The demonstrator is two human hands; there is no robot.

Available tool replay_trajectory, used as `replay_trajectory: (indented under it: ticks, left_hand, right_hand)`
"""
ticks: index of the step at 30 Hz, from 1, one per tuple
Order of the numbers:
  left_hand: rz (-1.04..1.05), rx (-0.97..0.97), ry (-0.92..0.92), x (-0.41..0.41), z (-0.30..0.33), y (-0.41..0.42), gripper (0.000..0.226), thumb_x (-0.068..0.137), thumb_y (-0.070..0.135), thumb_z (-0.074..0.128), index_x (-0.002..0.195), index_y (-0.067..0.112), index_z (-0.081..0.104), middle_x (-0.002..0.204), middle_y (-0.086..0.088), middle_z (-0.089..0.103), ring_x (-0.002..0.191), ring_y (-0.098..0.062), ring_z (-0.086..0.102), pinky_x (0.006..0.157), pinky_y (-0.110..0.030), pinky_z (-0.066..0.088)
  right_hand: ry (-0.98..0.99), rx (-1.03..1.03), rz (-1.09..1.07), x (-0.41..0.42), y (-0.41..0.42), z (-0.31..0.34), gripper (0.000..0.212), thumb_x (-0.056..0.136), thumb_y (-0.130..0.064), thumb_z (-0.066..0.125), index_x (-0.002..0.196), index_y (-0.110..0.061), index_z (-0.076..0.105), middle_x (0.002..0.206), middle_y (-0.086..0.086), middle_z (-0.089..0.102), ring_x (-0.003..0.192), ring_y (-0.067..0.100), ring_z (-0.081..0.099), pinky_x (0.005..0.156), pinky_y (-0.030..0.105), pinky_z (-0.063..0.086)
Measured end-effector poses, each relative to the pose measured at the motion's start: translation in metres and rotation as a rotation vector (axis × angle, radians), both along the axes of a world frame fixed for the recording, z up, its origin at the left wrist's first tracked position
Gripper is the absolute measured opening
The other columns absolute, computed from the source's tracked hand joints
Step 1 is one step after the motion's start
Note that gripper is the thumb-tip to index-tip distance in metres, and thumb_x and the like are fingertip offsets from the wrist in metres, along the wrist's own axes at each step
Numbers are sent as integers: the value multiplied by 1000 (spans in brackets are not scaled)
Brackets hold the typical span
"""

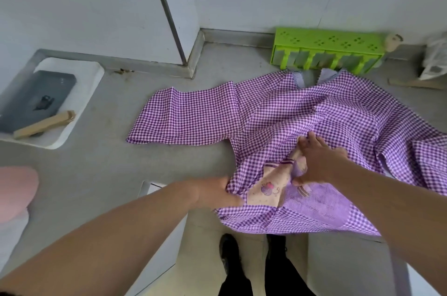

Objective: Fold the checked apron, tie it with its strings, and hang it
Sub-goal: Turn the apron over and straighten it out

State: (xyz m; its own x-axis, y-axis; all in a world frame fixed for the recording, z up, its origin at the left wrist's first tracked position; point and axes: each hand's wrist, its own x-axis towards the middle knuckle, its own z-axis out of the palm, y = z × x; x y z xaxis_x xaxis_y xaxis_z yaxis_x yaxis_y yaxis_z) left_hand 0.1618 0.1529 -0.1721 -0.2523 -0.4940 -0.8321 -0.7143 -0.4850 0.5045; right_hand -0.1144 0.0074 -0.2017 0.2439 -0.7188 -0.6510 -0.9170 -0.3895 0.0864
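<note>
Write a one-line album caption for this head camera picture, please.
Two hands, left and right, gather a purple checked apron spread on a grey counter.

Bare forearms, no sleeves, no watch, rings or bands visible on left hand (217, 193) or right hand (319, 162). At 6 o'clock of frame: dark, near-black trousers (278, 276); dark shoes (228, 251) with rounded toes, side by side. Laces not discernible.

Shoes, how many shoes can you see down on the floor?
2. The left shoe and the right shoe stand side by side on the floor, below the hanging edge of the checked apron.
</note>
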Motion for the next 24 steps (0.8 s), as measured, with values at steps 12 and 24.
replay_trajectory:
  ticks: [12, 24]
  left_hand:
    - [-191, 463, -353, 14, 24, -19, 104, 83, 97, 24, 137, 15, 55, 120, -6, 68, 93, -20, 63, 87, -35, 46]
    - [-242, -386, -704, 40, -36, -60, 87, 104, 46, 51, 167, 31, -7, 176, 0, -14, 162, -35, 3, 129, -54, 20]
  right_hand:
    - [8, 2, -10, 3, -3, 3, 155, 49, -93, 68, 160, -29, -18, 168, 0, -26, 158, 25, -8, 114, 75, 21]
    - [70, 6, 67, 1, -7, 1, 149, 57, -97, 58, 158, -24, -25, 167, 3, -29, 159, 27, -7, 114, 71, 28]
